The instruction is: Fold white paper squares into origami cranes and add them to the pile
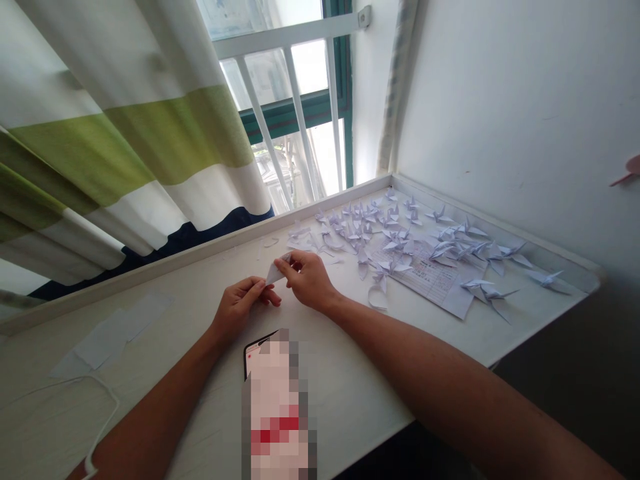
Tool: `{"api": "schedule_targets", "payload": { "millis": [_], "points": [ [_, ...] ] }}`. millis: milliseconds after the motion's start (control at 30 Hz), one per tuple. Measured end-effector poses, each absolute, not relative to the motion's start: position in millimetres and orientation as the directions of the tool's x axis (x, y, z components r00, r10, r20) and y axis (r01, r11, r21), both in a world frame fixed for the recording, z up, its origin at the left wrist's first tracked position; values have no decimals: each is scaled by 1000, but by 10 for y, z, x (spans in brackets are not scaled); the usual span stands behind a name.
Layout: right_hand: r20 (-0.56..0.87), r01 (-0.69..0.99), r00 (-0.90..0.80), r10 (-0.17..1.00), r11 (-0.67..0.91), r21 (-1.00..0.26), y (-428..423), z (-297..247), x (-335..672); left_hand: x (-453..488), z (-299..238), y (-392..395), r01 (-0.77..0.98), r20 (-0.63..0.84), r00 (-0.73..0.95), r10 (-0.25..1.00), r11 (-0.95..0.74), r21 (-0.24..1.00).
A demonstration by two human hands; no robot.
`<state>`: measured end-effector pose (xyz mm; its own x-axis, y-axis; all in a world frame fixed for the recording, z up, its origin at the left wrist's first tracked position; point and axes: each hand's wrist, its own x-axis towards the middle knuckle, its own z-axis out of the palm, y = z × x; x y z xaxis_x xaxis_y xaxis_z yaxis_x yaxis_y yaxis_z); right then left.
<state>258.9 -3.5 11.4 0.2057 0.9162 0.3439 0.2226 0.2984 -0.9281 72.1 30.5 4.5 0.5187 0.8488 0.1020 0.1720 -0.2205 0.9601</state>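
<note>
A small piece of folded white paper (277, 272) is held above the middle of the white table (200, 273). My right hand (307, 277) pinches its upper right part between thumb and fingers. At its lower left, my left hand (245, 300) grips the edge with the thumb and forefinger, the other fingers curled below. The paper's far side is hidden behind the fingers. Many folded paper cranes (395, 237) lie to the right of my hands, some resting on a printed sheet (440, 280).
A phone (255, 353), mostly pixelated, lies in front of my hands. Loose paper sheets (107, 340) and a white cable (107, 387) are at the left. A raised rim (200, 250) runs along the back, below the curtain (125, 120) and barred window (295, 100).
</note>
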Motion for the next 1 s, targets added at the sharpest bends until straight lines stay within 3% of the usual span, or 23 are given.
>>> {"api": "schedule_targets", "payload": {
  "millis": [167,433,1000],
  "points": [
    [348,261,157,924,301,-917,-41,107,2587,725,61,289,204,129,518,845,-269,941],
    [296,116,157,942,280,-953,-43,103,2569,750,53,301,205,98,516,851,-234,950],
    [353,227,178,918,311,-923,-39,113,2588,757,80,279,250,97,525,845,-262,932]
  ]
}}
